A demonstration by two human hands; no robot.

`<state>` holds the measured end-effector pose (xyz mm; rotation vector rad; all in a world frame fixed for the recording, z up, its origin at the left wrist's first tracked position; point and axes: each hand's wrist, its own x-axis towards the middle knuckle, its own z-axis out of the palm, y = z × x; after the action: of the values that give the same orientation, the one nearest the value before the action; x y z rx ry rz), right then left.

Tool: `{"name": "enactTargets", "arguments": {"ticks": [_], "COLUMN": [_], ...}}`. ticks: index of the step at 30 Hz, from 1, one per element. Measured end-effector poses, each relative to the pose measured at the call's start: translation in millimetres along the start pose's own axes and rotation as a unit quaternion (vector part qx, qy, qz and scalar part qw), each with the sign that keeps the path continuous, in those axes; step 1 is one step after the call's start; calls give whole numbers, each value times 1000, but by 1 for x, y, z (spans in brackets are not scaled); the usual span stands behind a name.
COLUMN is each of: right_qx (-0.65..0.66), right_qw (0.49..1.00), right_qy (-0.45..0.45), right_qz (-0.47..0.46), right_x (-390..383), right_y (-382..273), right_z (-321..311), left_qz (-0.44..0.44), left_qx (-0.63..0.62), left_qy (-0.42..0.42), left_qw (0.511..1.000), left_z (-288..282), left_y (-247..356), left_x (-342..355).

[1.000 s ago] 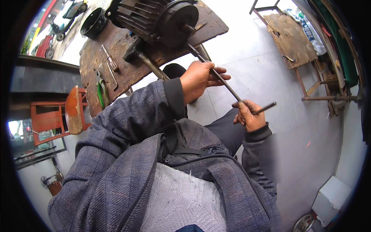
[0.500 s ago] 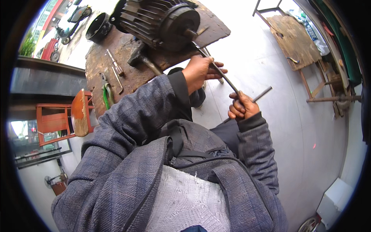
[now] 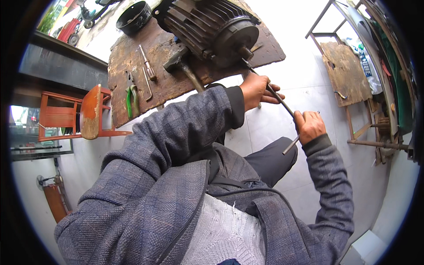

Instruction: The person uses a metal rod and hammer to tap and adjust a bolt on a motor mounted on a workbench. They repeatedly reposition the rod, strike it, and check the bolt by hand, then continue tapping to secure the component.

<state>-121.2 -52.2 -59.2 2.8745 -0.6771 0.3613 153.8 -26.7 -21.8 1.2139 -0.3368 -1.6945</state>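
My left hand (image 3: 258, 90) is closed around a long dark metal rod (image 3: 286, 107), lower fingers partly extended. My right hand (image 3: 310, 126) grips its crossbar handle, one bare end pointing down-left. The rod's far end meets the underside of a finned electric motor (image 3: 207, 26), just below its protruding shaft (image 3: 246, 52). The motor lies on a worn wooden table (image 3: 165, 88). Left of my hands lie a hammer (image 3: 176, 61), green-handled pliers (image 3: 131, 99), a screwdriver-like tool (image 3: 148, 66) and a thin bent rod (image 3: 145, 84). A black ring-shaped housing (image 3: 131, 17) sits behind them.
A red wooden chair (image 3: 90, 110) stands at left, with a dark counter (image 3: 62, 62) behind it. A board on a metal frame (image 3: 340, 70) and a rack (image 3: 399, 88) are at right. My bent knee (image 3: 274, 157) is below my hands. Scooters (image 3: 92, 13) stand outside.
The crossbar has turned: its long end, earlier pointing up-right, now points down-left, and my right hand has rotated with it. The whole scene has shifted rightward in view.
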Motion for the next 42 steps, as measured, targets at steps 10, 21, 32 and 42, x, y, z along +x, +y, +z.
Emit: {"name": "enactTargets", "arguments": {"ticks": [10, 21, 32, 42], "right_qx": [861, 122, 952, 160], "right_qw": [341, 983, 181, 981], "right_qy": [-22, 125, 3, 93], "right_qz": [376, 59, 249, 60], "right_x": [-46, -13, -53, -18], "right_y": [-44, -19, -94, -48], "right_z": [18, 21, 42, 27], "left_qz": [-4, -2, -12, -15], "left_qx": [6, -27, 16, 38], "left_qy": [1, 29, 19, 39], "left_qw": [1000, 999, 1000, 998], "left_z": [-9, -8, -17, -14], "left_y": [-2, -8, -7, -5], "left_x": [0, -2, -10, -18]}}
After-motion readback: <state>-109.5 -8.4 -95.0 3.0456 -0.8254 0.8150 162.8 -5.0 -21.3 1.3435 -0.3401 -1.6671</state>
